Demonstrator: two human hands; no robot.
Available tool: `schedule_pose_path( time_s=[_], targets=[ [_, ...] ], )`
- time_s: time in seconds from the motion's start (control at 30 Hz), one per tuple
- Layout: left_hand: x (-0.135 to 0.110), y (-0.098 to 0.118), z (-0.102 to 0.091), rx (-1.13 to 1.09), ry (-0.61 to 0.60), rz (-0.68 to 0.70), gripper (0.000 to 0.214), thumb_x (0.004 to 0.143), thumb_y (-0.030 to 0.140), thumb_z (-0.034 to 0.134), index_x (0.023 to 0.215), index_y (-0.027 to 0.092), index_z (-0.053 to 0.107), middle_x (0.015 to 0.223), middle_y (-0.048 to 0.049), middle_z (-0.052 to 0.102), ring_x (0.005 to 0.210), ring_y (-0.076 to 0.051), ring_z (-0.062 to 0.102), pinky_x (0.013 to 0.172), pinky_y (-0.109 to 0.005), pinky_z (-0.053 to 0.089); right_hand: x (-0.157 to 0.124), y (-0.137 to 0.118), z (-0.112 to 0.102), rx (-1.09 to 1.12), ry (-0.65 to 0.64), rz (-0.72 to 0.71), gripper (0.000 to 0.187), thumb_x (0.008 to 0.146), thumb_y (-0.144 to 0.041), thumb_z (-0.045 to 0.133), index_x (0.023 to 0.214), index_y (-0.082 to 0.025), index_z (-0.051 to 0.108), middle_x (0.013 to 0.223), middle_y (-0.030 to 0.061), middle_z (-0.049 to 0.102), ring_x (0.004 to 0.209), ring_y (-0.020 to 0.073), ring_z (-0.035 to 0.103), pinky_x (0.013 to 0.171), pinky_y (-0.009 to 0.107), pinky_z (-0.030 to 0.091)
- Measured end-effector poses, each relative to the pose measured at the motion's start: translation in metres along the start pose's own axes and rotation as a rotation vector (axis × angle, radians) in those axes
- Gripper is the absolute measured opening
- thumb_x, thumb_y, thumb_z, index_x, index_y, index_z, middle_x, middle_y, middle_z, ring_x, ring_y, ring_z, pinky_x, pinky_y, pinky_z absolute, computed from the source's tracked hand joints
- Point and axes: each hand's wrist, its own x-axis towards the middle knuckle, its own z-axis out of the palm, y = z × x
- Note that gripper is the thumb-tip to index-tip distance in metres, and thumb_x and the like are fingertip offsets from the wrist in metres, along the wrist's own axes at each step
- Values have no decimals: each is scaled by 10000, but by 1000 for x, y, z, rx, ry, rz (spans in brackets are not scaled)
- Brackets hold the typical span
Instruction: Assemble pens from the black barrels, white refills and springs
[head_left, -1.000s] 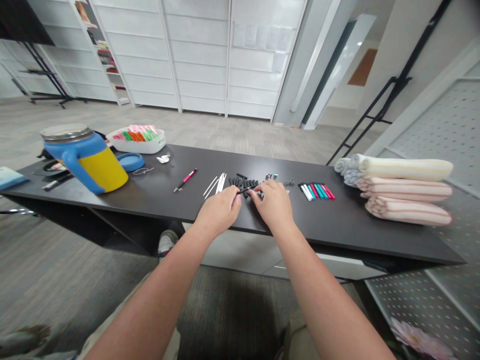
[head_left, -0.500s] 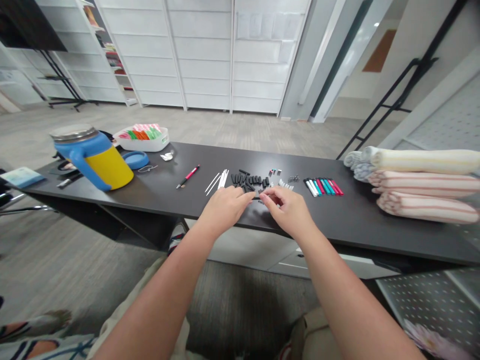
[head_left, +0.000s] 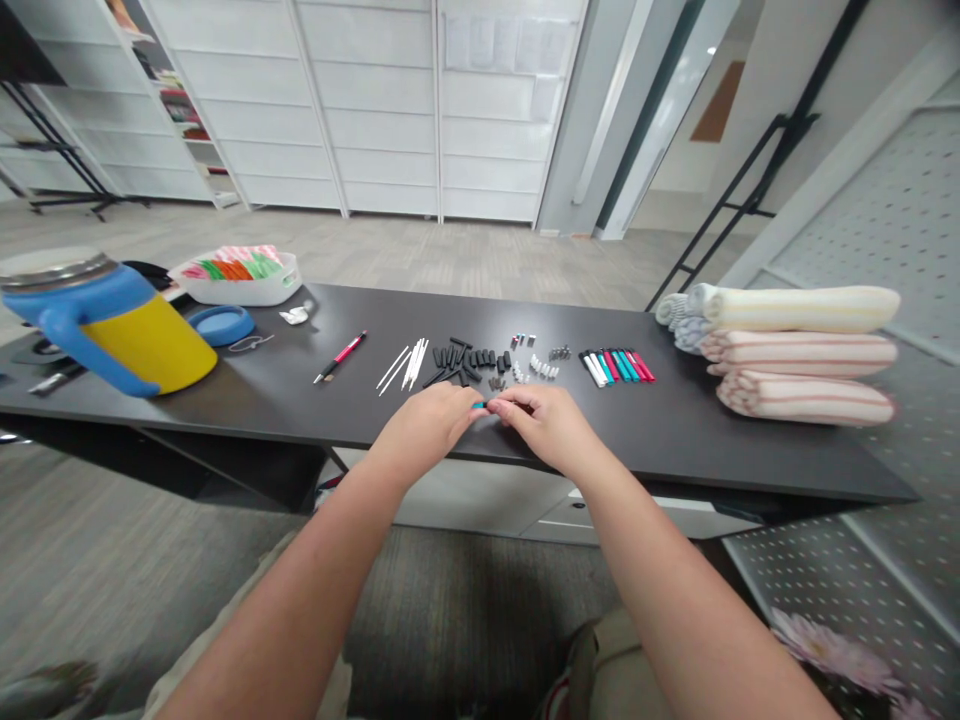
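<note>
In the head view, a teal-and-black piece (head_left: 479,405) is held over the desk (head_left: 675,440), its long axis running left to right — its teal end pinched by the left hand (head_left: 431,418), its black end seemingly by the right hand (head_left: 547,420). Black tubes (head_left: 454,357) are spread just beyond.

1. The left fingers (head_left: 463,398) and right fingers (head_left: 519,406) are pinching a small blue-and-black piece (head_left: 479,405) over the counter (head_left: 660,430).
2. Black tubes (head_left: 482,358) are lying beyond them, between white sticks (head_left: 416,364) and small white pieces (head_left: 543,369).
3. A red-and-black pen (head_left: 346,352) is lying farther left.
4. Coloured barrels (head_left: 622,366) are lying near rolled towels (head_left: 806,352).
5. A blue-and-yellow mug (head_left: 146,345) is standing beside a blue lid (head_left: 220,326).
</note>
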Motion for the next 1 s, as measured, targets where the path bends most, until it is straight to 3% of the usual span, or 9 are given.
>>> schedule_pose_path(
  time_s=[0.37, 0.53, 0.67, 0.8, 1.0],
  targets=[
    [1, -1, -2, 22, 19, 47, 340, 1102, 384, 417, 1123, 186, 692, 1028, -79, 746, 955, -230, 631, 875, -358, 471, -2, 4, 1, 39, -11, -1, 296, 1020, -383, 593, 866, -229, 795, 814, 7, 779, 699, 154, 680, 676, 257, 472],
    [3, 3, -6, 88, -15, 18, 377, 1105, 416, 388, 1113, 191, 690, 989, -85, 732, 952, -239, 624, 879, -370, 450, -1, 5, 1, 46, -10, 50, 392, 1029, -466, 565, 823, -218, 788, 700, 0, 737, 629, 146, 637, 620, 251, 434],
    [-2, 6, -5, 110, 59, -6, 341, 1085, 436, 453, 1235, 206, 655, 1091, -83, 740, 1010, -252, 630, 895, -383, 447, 1, 7, 1, 91, -1, 105, 458, 1024, -540, 544, 817, -209, 783, 641, -9, 695, 545, 131, 567, 542, 251, 378],
    [-5, 1, -1, 75, 130, -17, 332, 1092, 423, 437, 1136, 215, 692, 1061, -64, 759, 965, -243, 652, 887, -380, 448, 1, 7, 0, 108, 6, 117, 444, 1026, -521, 545, 810, -211, 778, 643, -14, 694, 571, 129, 585, 565, 245, 389],
    [3, -2, -5, 41, 21, -23, 309, 1095, 392, 444, 1192, 211, 675, 1107, -54, 771, 988, -235, 705, 845, -363, 454, 2, 8, 0, 53, 9, 96, 420, 1038, -469, 545, 783, -209, 753, 664, -16, 698, 616, 129, 601, 612, 243, 396]
  ],
)
